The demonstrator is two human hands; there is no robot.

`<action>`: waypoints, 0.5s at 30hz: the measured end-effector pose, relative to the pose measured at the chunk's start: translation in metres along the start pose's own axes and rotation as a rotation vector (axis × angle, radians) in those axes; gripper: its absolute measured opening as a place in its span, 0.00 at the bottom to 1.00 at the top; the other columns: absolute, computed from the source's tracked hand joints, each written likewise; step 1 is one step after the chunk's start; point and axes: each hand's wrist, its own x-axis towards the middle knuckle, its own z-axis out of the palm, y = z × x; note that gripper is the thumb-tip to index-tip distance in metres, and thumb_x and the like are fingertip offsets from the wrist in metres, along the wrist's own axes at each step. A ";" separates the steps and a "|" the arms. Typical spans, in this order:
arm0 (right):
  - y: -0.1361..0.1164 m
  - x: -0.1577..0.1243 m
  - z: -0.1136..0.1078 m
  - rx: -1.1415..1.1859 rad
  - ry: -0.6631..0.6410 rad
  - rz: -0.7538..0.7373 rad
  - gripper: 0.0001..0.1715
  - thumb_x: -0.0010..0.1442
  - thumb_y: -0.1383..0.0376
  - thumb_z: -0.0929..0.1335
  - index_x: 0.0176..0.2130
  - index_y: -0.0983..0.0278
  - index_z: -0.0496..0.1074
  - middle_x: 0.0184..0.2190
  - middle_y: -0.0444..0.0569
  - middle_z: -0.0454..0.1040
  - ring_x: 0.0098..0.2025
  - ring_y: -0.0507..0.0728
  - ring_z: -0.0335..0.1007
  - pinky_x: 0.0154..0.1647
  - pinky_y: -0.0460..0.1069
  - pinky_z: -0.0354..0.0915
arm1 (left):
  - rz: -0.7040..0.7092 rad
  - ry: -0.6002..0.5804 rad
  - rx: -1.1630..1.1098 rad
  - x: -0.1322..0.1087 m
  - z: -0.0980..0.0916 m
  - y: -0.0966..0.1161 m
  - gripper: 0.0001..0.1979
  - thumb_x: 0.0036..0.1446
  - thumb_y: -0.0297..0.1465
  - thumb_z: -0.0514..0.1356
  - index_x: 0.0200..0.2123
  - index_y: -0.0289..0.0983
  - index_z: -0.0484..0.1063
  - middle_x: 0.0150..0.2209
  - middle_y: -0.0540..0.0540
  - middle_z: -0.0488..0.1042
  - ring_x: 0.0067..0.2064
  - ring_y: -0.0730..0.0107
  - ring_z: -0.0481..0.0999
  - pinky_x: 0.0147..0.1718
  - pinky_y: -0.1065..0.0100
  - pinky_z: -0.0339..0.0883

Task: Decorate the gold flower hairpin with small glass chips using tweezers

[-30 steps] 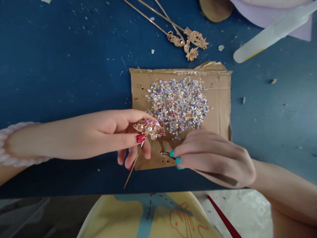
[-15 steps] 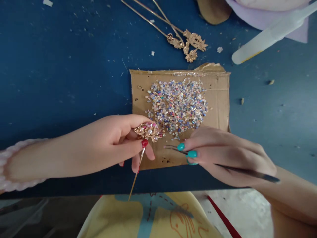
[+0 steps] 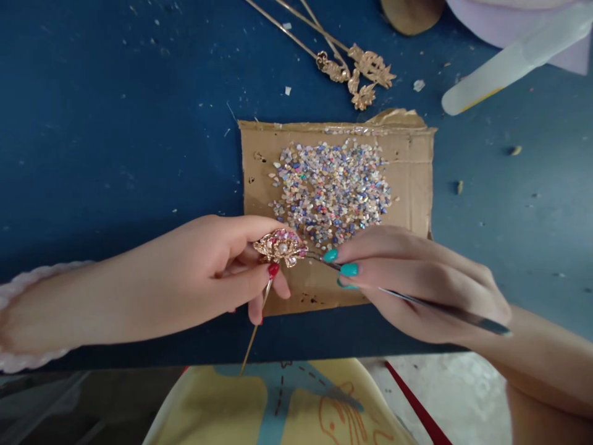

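My left hand (image 3: 231, 262) is closed on a gold hairpin (image 3: 280, 246), gripping it just at its ornate head. Pink stones and a pearl-like bead cover that head, and its thin stick slants down past the table edge. In my right hand (image 3: 412, 278) is a pair of dark metal tweezers (image 3: 417, 301), held like a pen. Their tips reach the right edge of the hairpin's head; whether they pinch a stone there is too small to tell. Behind both hands, many small coloured stone chips (image 3: 333, 188) lie spread on a piece of cardboard (image 3: 412, 179).
Several gold hairpins (image 3: 370, 65) lie beyond the cardboard. At the right back are a translucent white bottle-like object (image 3: 495, 74), a lilac sheet (image 3: 569, 59) and a brown rounded object (image 3: 412, 13). White scraps and crumbs dot the blue table (image 3: 115, 123), whose front edge is close.
My right hand has moved left, bringing the tweezer tips from a gap beside the hairpin's head up to its right edge. The left hand holds nearly still; the view has shifted slightly.
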 end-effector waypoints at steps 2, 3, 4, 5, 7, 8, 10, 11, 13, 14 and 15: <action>0.000 0.002 0.000 -0.005 -0.008 -0.039 0.10 0.66 0.75 0.68 0.43 0.62 0.74 0.44 0.53 0.81 0.48 0.55 0.81 0.52 0.47 0.79 | 0.001 -0.017 -0.001 0.000 -0.001 0.002 0.09 0.65 0.28 0.54 0.44 0.44 0.73 0.39 0.56 0.82 0.30 0.74 0.83 0.28 0.76 0.71; 0.000 0.003 0.000 -0.008 -0.012 -0.040 0.10 0.66 0.75 0.68 0.44 0.62 0.74 0.44 0.53 0.82 0.48 0.55 0.81 0.52 0.48 0.79 | 0.002 -0.023 0.001 0.000 -0.001 0.002 0.10 0.65 0.28 0.54 0.44 0.44 0.72 0.39 0.56 0.82 0.30 0.74 0.83 0.27 0.77 0.71; 0.000 0.003 0.000 -0.010 -0.017 -0.039 0.10 0.66 0.75 0.68 0.44 0.61 0.74 0.44 0.52 0.82 0.49 0.56 0.81 0.52 0.48 0.79 | 0.006 -0.025 0.005 0.000 -0.001 0.002 0.10 0.65 0.27 0.53 0.44 0.43 0.72 0.39 0.55 0.82 0.30 0.75 0.83 0.27 0.77 0.71; 0.000 0.003 0.000 -0.012 -0.022 -0.035 0.11 0.66 0.75 0.68 0.45 0.61 0.74 0.44 0.52 0.82 0.48 0.56 0.81 0.52 0.48 0.79 | 0.014 -0.026 0.009 0.001 -0.002 0.001 0.10 0.65 0.27 0.53 0.45 0.43 0.72 0.39 0.55 0.83 0.30 0.74 0.83 0.27 0.77 0.71; 0.000 0.003 0.000 -0.011 -0.027 -0.023 0.12 0.66 0.76 0.67 0.45 0.61 0.73 0.45 0.52 0.81 0.48 0.55 0.82 0.51 0.48 0.79 | 0.035 -0.025 0.019 0.001 -0.002 0.000 0.11 0.64 0.27 0.53 0.46 0.43 0.72 0.39 0.54 0.83 0.29 0.74 0.83 0.26 0.77 0.71; 0.000 0.002 0.000 -0.009 -0.027 -0.019 0.13 0.66 0.76 0.66 0.45 0.60 0.73 0.45 0.52 0.81 0.48 0.54 0.81 0.51 0.48 0.79 | 0.044 -0.024 0.025 0.002 -0.002 -0.001 0.11 0.64 0.27 0.53 0.46 0.43 0.72 0.39 0.54 0.83 0.29 0.73 0.83 0.26 0.77 0.71; 0.000 0.002 0.000 -0.001 -0.025 -0.015 0.13 0.67 0.77 0.66 0.45 0.60 0.73 0.46 0.52 0.81 0.48 0.53 0.81 0.52 0.47 0.78 | 0.050 -0.022 0.038 0.002 -0.003 -0.002 0.11 0.64 0.27 0.54 0.46 0.43 0.72 0.39 0.53 0.83 0.29 0.73 0.83 0.26 0.77 0.72; 0.001 0.001 0.000 0.004 -0.027 -0.014 0.14 0.67 0.77 0.66 0.45 0.60 0.73 0.46 0.52 0.81 0.48 0.53 0.81 0.52 0.47 0.78 | 0.048 -0.023 0.043 0.002 -0.003 -0.002 0.11 0.64 0.27 0.54 0.46 0.43 0.73 0.39 0.54 0.83 0.29 0.73 0.83 0.26 0.77 0.72; 0.001 0.001 0.001 0.009 -0.032 -0.017 0.13 0.67 0.77 0.66 0.45 0.61 0.72 0.47 0.52 0.81 0.48 0.53 0.81 0.52 0.48 0.78 | 0.042 -0.028 0.047 0.002 -0.003 -0.002 0.12 0.63 0.27 0.54 0.46 0.44 0.73 0.39 0.54 0.83 0.29 0.74 0.83 0.27 0.77 0.72; 0.002 0.000 0.001 0.010 -0.031 -0.022 0.13 0.66 0.78 0.66 0.46 0.62 0.72 0.47 0.53 0.81 0.49 0.53 0.80 0.53 0.48 0.78 | 0.040 -0.032 0.046 0.002 -0.003 -0.001 0.12 0.63 0.27 0.54 0.46 0.44 0.73 0.39 0.54 0.83 0.29 0.73 0.83 0.27 0.76 0.72; 0.002 -0.001 0.002 0.010 -0.027 -0.027 0.13 0.66 0.78 0.66 0.46 0.63 0.71 0.47 0.54 0.80 0.49 0.53 0.80 0.54 0.48 0.77 | 0.039 -0.035 0.044 0.002 -0.003 -0.001 0.12 0.63 0.27 0.54 0.46 0.44 0.73 0.39 0.54 0.83 0.29 0.73 0.83 0.27 0.76 0.72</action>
